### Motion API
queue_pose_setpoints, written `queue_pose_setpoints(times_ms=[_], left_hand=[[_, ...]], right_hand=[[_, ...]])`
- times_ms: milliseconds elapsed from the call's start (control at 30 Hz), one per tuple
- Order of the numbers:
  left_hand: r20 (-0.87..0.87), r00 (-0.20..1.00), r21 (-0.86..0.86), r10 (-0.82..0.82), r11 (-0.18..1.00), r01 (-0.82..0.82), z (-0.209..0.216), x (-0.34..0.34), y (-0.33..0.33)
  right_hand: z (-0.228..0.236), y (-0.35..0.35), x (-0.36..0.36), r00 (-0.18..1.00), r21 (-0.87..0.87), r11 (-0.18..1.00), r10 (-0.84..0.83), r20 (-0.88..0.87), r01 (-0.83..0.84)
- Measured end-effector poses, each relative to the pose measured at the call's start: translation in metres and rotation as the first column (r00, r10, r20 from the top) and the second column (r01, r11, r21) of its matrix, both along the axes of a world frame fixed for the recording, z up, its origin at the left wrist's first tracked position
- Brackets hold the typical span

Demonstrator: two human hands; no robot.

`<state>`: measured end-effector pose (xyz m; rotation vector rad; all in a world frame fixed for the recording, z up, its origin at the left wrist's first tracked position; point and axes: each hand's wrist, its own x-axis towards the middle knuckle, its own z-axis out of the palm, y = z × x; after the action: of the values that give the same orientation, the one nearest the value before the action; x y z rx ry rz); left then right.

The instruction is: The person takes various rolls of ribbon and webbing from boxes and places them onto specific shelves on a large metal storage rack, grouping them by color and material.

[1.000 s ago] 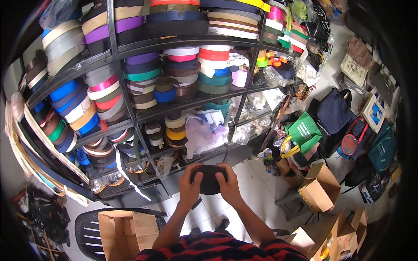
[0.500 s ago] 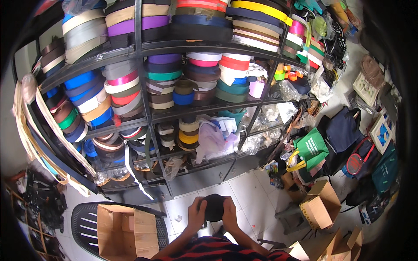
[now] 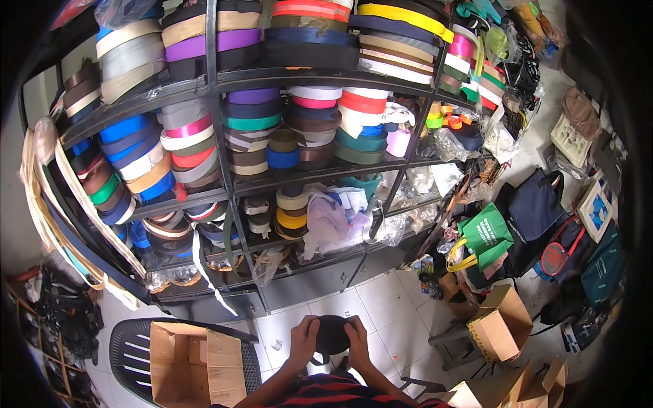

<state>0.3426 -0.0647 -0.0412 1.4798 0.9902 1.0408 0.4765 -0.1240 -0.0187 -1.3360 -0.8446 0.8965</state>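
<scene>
A black round roll [image 3: 332,333] is held up over the floor, just in front of the person's striped shirt [image 3: 326,391]; a dark strip loops at its lower edge. The left hand [image 3: 305,342] grips it at nine o'clock and the right hand [image 3: 357,343] at three, thumbs over its upper face, so each grip is closed on it.

Below and around it spreads a pale tiled floor [image 3: 388,299]. From the roll, a tall black shelf rack [image 3: 282,178] fills ten to one o'clock, and long pale straps [image 3: 41,197] hang at its ten o'clock end. A dark pile [image 3: 64,319] lies at nine, near the room's edge. Toward two o'clock sit a green bag [image 3: 484,234] with yellow handles and, beyond it, a navy bag [image 3: 536,194].

The rack's tiers carry stacked rolls of webbing in many colours; at twelve, a lilac bundle [image 3: 337,217] rests beside a yellow roll [image 3: 292,221]. An open cardboard box [image 3: 228,360] sits on a black chair [image 3: 129,353] at nine. A smaller open carton [image 3: 500,326] stands at three, on a dark stool [image 3: 449,340]. More open cartons [image 3: 517,391] crowd the lower rim toward four.
</scene>
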Motion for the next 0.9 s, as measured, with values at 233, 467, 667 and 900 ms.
queue_pose_setpoints(times_ms=[233, 467, 667, 900], left_hand=[[0.023, 0.999, 0.142, -0.024, 0.990, 0.020, 0.026, 0.009, 0.012], [0.057, 0.998, 0.138, 0.003, 0.990, -0.011, 0.049, 0.015, 0.034], [0.014, 0.994, 0.273, -0.109, 0.957, 0.101, 0.075, 0.012, 0.047], [0.183, 0.977, 0.158, 0.106, 0.978, -0.136, 0.081, 0.016, 0.037]], right_hand=[[0.029, 0.011, 0.002, 0.969, -0.048, 0.999, 0.001, 0.246, 0.011], [0.028, 0.028, 0.013, 1.000, 0.212, 0.977, 0.012, 0.006, -0.013], [0.064, 0.045, 0.028, 0.928, 0.097, 0.986, 0.088, 0.362, -0.132], [0.036, 0.054, 0.010, 0.999, 0.235, 0.972, -0.030, 0.040, 0.020]])
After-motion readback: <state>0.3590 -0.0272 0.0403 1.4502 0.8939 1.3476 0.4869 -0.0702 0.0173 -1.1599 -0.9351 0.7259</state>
